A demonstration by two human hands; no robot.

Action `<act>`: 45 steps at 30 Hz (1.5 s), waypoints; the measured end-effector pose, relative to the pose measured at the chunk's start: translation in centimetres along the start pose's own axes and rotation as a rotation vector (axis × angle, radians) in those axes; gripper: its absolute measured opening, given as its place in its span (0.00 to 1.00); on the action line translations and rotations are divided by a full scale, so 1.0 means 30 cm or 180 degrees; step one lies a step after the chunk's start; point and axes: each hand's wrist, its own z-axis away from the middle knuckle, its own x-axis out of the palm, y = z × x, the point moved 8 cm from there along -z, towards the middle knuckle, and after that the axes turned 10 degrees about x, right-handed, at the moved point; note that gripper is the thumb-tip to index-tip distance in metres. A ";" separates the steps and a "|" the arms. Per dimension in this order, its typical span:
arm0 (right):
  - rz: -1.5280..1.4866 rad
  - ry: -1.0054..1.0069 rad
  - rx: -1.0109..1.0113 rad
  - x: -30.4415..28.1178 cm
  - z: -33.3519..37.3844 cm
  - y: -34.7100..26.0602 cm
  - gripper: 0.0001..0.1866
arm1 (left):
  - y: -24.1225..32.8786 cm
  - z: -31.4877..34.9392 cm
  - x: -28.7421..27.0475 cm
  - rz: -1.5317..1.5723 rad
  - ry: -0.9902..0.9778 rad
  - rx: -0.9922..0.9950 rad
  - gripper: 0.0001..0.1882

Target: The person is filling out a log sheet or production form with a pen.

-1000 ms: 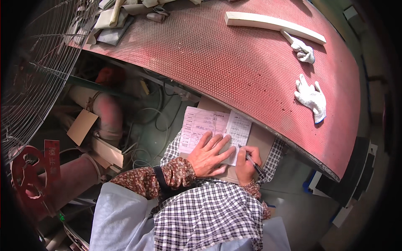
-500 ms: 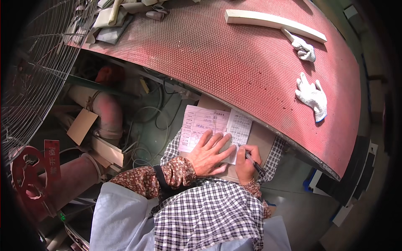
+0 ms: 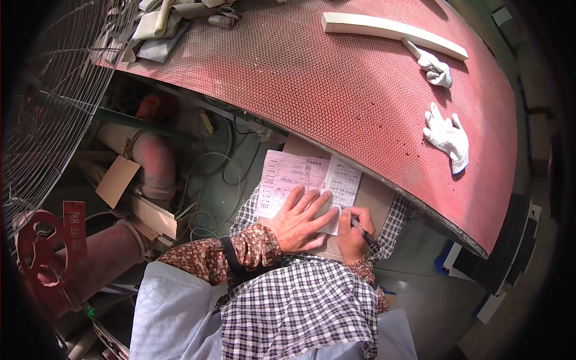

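Ruled form [image 3: 291,174], pinkish, w/ a printed grid & some handwriting, lies at ctr of frame on a brown board [image 3: 375,198] over the lap. Far L, upper to mid: curved wire guard [image 3: 63,99]. Lower L: red handwheel [image 3: 37,240], w/ a red sign [image 3: 75,231] just beside it on its R. Mid L: dusty pipe elbow [image 3: 157,159], w/ a tan cardboard piece [image 3: 118,182] near its L side. Upper L: heap of greyish scraps [image 3: 159,27] on the red perforated tabletop [image 3: 288,90], which runs on to upper R.

L hand [image 3: 301,224], ctr: palm down, fingers a bit apart, flat on the lower part of the form; grips nothing. Lower ctr: blk/wht checked apron [image 3: 294,306] over pale trousers [image 3: 165,306]. White sheet [image 3: 344,177] w/ handwriting sits along the form's R side. R hand [image 3: 355,231], just R of ctr: curled tight round a dark pen [image 3: 371,240]; can't tell if its tip touches paper.

Upper R, on tabletop: long off-white bar [image 3: 393,33]; one white knit glove [image 3: 433,69] w/ a fingertip at its lower edge, 2nd glove [image 3: 447,141] below, apart from the 1st.
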 end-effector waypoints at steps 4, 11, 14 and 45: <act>0.0003 0.0009 -0.0031 -0.003 0.000 -0.007 0.06 | 0.000 -0.002 0.001 0.0019 -0.0016 0.0005 0.41; -0.0018 -0.0029 -0.0089 0.007 -0.002 -0.029 0.06 | -0.004 0.006 0.000 0.0003 0.0064 0.0033 0.42; 0.0047 -0.0044 -0.0099 -0.006 -0.001 -0.010 0.06 | 0.002 -0.004 -0.003 0.0064 0.0103 0.0081 0.42; 0.0056 -0.0048 -0.0019 -0.002 -0.001 -0.001 0.06 | -0.001 0.000 0.004 0.0052 0.0047 0.0031 0.43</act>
